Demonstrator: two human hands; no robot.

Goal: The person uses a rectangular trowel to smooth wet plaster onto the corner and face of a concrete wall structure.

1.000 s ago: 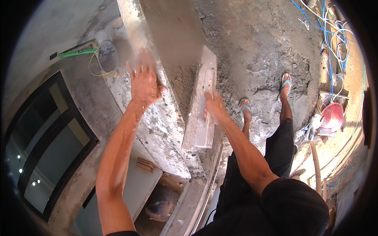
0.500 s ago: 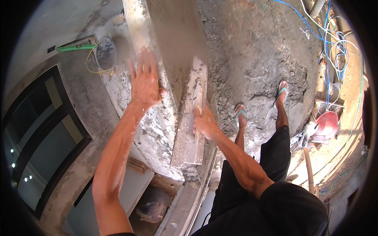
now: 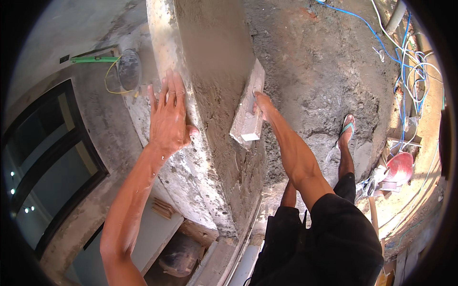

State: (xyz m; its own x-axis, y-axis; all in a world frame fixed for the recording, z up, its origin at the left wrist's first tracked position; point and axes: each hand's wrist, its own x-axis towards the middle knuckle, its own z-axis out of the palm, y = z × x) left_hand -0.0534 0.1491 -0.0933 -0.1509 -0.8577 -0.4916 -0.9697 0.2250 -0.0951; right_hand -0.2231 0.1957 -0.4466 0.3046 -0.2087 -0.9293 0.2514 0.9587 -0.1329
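My left hand (image 3: 170, 114) lies flat with fingers spread on the whitish, rough side of a masonry wall (image 3: 202, 176). My right hand (image 3: 262, 106) is closed around the handle of a pale wooden plastering float (image 3: 248, 107). The float is tilted against the grey plastered face (image 3: 210, 52) of the same wall, near its far-right edge. The handle is mostly hidden by my fingers. Below the float, the plaster (image 3: 238, 183) looks rough and pitted.
My sandalled foot (image 3: 347, 127) stands on rough, mortar-covered ground (image 3: 310, 71). Tangled blue and white cables (image 3: 414, 71) and a red bowl-shaped object (image 3: 400, 168) lie at right. A bucket (image 3: 129, 69), a green straight tool (image 3: 95, 59) and a dark-framed window (image 3: 52, 162) are at left.
My right hand has carried the float upward and away along the plastered face, from the lower end. My left hand stays on the wall. One foot is now hidden by my right arm.
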